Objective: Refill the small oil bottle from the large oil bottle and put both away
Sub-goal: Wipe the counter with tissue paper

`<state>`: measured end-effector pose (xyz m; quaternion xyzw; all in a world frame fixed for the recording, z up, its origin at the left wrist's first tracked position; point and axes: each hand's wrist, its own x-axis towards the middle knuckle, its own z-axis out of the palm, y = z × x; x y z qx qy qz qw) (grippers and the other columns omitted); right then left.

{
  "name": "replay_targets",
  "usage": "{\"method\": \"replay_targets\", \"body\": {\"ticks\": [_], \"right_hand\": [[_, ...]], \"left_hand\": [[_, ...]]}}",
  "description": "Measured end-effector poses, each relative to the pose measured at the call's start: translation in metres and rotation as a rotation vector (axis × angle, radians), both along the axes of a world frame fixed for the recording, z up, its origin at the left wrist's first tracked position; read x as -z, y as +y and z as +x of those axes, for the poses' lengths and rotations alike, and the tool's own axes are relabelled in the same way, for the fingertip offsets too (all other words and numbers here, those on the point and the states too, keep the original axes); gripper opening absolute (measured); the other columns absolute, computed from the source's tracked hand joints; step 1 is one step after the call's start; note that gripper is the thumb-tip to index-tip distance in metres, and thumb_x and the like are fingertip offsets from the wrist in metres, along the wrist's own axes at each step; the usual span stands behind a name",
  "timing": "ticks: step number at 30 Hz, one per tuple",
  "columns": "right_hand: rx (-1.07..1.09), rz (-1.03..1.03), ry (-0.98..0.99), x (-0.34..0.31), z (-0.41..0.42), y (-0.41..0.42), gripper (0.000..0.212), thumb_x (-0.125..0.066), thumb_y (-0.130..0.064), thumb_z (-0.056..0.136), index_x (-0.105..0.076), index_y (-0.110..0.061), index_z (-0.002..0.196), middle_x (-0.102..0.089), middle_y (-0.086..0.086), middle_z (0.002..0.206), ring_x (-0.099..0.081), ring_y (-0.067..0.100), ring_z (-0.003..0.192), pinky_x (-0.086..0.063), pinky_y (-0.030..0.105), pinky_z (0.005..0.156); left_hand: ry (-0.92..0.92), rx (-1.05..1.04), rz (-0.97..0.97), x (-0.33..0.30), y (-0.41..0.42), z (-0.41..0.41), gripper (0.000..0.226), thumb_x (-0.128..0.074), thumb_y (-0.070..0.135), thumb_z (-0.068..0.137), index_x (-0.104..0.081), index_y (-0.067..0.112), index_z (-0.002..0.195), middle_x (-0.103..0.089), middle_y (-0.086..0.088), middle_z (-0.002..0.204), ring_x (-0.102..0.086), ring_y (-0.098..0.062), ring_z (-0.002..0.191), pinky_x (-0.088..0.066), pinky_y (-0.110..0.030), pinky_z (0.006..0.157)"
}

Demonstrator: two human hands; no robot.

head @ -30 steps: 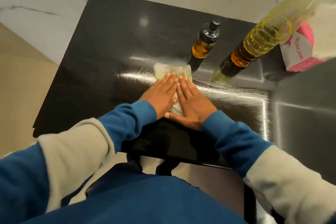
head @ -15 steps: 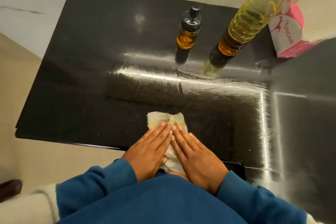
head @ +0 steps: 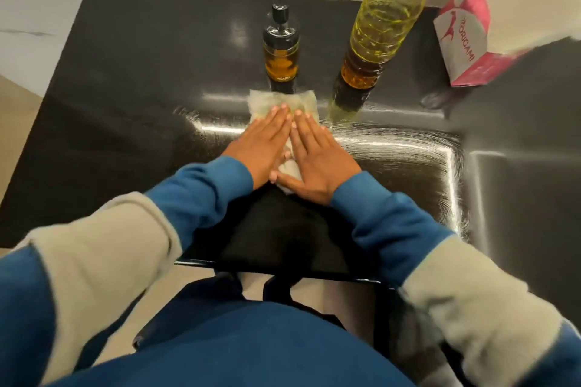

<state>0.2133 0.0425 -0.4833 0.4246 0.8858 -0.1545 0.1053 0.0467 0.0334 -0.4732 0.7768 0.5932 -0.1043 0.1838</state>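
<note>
Pressing a tissue flat on the black counter

A crumpled tissue (head: 283, 104) is pressed onto the black countertop (head: 125, 104) by the left hand (head: 261, 148) and right hand (head: 317, 160), both flat, fingers extended, gripping nothing. Just beyond, the small oil bottle (head: 280, 50) and large oil bottle (head: 377, 38) are stood upright; the tissue's far edge is at the small bottle's base.

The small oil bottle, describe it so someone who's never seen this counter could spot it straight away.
On the black countertop, look just beyond the tissue being pressed down by both hands. The small oil bottle stands upright there, left of the large oil bottle. It is shorter, with a black pump-style cap and amber oil, while its neighbour is tall, clear plastic holding yellow oil.
</note>
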Motion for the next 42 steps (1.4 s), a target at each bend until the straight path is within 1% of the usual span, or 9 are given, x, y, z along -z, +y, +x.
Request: {"method": "replay_targets", "body": {"ticks": [7, 12, 18, 19, 22, 24, 32, 37, 42], "right_hand": [[0.045, -0.008, 0.033, -0.007, 0.031, 0.014, 0.108, -0.016, -0.083, 0.083, 0.009, -0.006, 0.155, 0.015, 0.014, 0.163, 0.014, 0.025, 0.151, 0.000, 0.041, 0.124], [0.051, -0.009, 0.034, -0.009, 0.052, -0.053, 0.117, -0.001, -0.088, 0.076, 0.006, -0.001, 0.154, 0.014, 0.019, 0.162, 0.015, 0.030, 0.150, -0.006, 0.047, 0.123], [0.092, -0.032, 0.054, -0.013, 0.060, -0.144, 0.107, -0.016, -0.082, 0.087, 0.002, 0.001, 0.153, 0.012, 0.021, 0.161, 0.015, 0.033, 0.150, -0.006, 0.048, 0.123], [0.102, -0.027, 0.054, -0.012, 0.062, -0.156, 0.105, -0.018, -0.080, 0.089, -0.002, 0.002, 0.153, 0.008, 0.021, 0.162, 0.011, 0.033, 0.150, -0.010, 0.050, 0.122], [0.158, -0.011, 0.062, -0.005, 0.066, -0.182, 0.100, -0.020, -0.076, 0.092, -0.015, 0.003, 0.152, -0.006, 0.021, 0.162, -0.002, 0.033, 0.151, -0.022, 0.050, 0.120], [0.212, -0.017, 0.068, -0.003, 0.067, -0.189, 0.100, -0.021, -0.077, 0.092, -0.016, 0.002, 0.152, -0.006, 0.020, 0.162, -0.003, 0.032, 0.152, -0.019, 0.047, 0.118], [0.440, -0.055, 0.044, -0.008, 0.073, -0.146, 0.111, -0.021, -0.080, 0.083, 0.012, 0.000, 0.152, 0.024, 0.018, 0.159, 0.026, 0.028, 0.147, 0.004, 0.043, 0.123], [0.476, -0.026, 0.003, -0.004, 0.088, -0.088, 0.108, -0.016, -0.074, 0.078, 0.014, -0.001, 0.152, 0.023, 0.020, 0.160, 0.024, 0.030, 0.148, 0.005, 0.043, 0.123], [0.523, 0.018, -0.018, 0.000, 0.103, -0.026, 0.099, -0.036, -0.061, 0.089, 0.010, -0.003, 0.154, 0.016, 0.018, 0.162, 0.016, 0.030, 0.150, 0.003, 0.043, 0.123]], "left_hand": [[0.029, 0.077, -0.044, -0.010, 0.021, 0.030, 0.072, -0.034, 0.037, 0.108, 0.009, 0.007, 0.158, 0.017, -0.012, 0.166, 0.014, -0.024, 0.154, 0.002, -0.036, 0.125], [0.065, 0.184, -0.038, 0.001, -0.038, 0.046, 0.075, -0.029, 0.043, 0.106, 0.011, 0.005, 0.157, 0.019, -0.014, 0.165, 0.018, -0.027, 0.153, 0.002, -0.041, 0.126], [0.074, 0.339, -0.087, 0.003, -0.115, 0.047, 0.080, -0.026, 0.050, 0.104, 0.021, 0.008, 0.152, 0.030, -0.011, 0.160, 0.028, -0.026, 0.149, 0.007, -0.043, 0.126], [0.037, 0.366, -0.072, 0.005, -0.124, 0.045, 0.079, -0.026, 0.049, 0.103, 0.018, 0.007, 0.153, 0.026, -0.013, 0.162, 0.023, -0.027, 0.151, 0.003, -0.043, 0.126], [-0.020, 0.472, 0.054, 0.017, -0.140, 0.039, 0.078, -0.034, 0.049, 0.095, -0.017, 0.000, 0.155, -0.017, -0.019, 0.163, -0.015, -0.032, 0.153, -0.024, -0.045, 0.123], [-0.052, 0.503, 0.081, 0.024, -0.139, 0.041, 0.076, -0.036, 0.049, 0.095, -0.023, 0.001, 0.152, -0.024, -0.018, 0.162, -0.019, -0.029, 0.151, -0.025, -0.045, 0.122], [-0.032, 0.446, 0.042, 0.016, -0.085, 0.088, 0.074, -0.018, 0.046, 0.101, 0.019, 0.010, 0.154, 0.028, -0.009, 0.162, 0.027, -0.023, 0.150, 0.009, -0.040, 0.125], [-0.034, 0.342, 0.038, 0.014, -0.031, 0.113, 0.072, -0.031, 0.033, 0.104, 0.012, 0.010, 0.158, 0.022, -0.009, 0.165, 0.021, -0.020, 0.152, 0.009, -0.036, 0.125], [-0.056, 0.282, 0.064, 0.016, 0.028, 0.138, 0.071, -0.037, 0.019, 0.101, 0.003, 0.006, 0.158, 0.011, -0.013, 0.167, 0.010, -0.026, 0.155, 0.001, -0.041, 0.126]]}}
